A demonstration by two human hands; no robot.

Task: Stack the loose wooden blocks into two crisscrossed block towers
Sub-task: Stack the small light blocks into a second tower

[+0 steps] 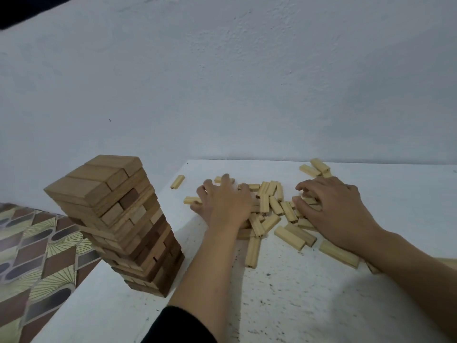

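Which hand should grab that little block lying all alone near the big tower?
Left, probably. The left hand lies closer to the lone pale wooden block; the right hand rests on the far side of the loose pale block pile.

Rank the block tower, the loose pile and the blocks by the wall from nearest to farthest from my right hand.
1. loose pile: under the curled fingers of the right hand.
2. blocks by the wall: just beyond that hand, on the far side.
3. block tower: far left, past the left hand.
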